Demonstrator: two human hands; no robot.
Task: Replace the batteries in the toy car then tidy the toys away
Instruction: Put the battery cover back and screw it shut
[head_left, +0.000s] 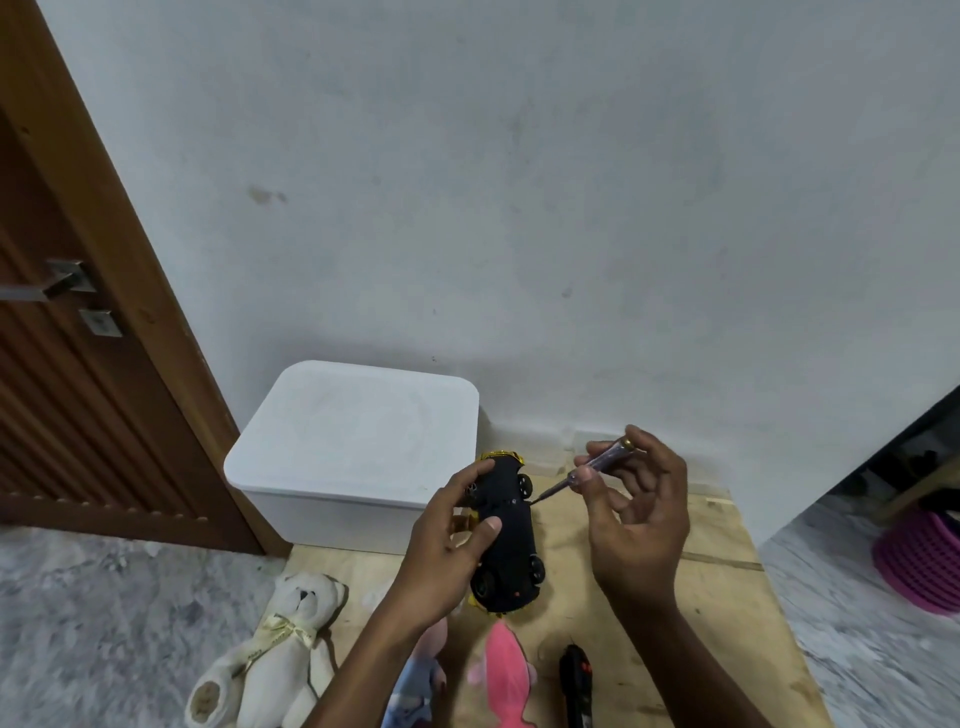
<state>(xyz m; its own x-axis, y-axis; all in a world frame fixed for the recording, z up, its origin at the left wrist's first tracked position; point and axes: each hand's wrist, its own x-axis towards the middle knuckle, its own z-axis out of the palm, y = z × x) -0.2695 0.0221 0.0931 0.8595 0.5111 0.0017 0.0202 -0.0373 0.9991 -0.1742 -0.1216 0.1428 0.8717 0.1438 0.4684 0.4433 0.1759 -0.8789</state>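
Observation:
The toy car (511, 540) is held upside down above the wooden board, its black underside and wheels up and gold trim showing at both ends. My left hand (452, 545) grips it from the left side. My right hand (636, 514) pinches a slim screwdriver (597, 462) with a clear purplish handle. The tool's tip touches the underside near the far right wheel. Whether it sits in a screw is too small to tell.
A closed white lidded box (358, 447) stands against the wall behind the car. On the wooden board (701, 597) lie a cream teddy bear (283, 654), a pink plush (506, 670), a blue-dressed doll (418, 686) and a black remote (576, 686). A brown door (78, 364) is left, a purple basket (919, 566) right.

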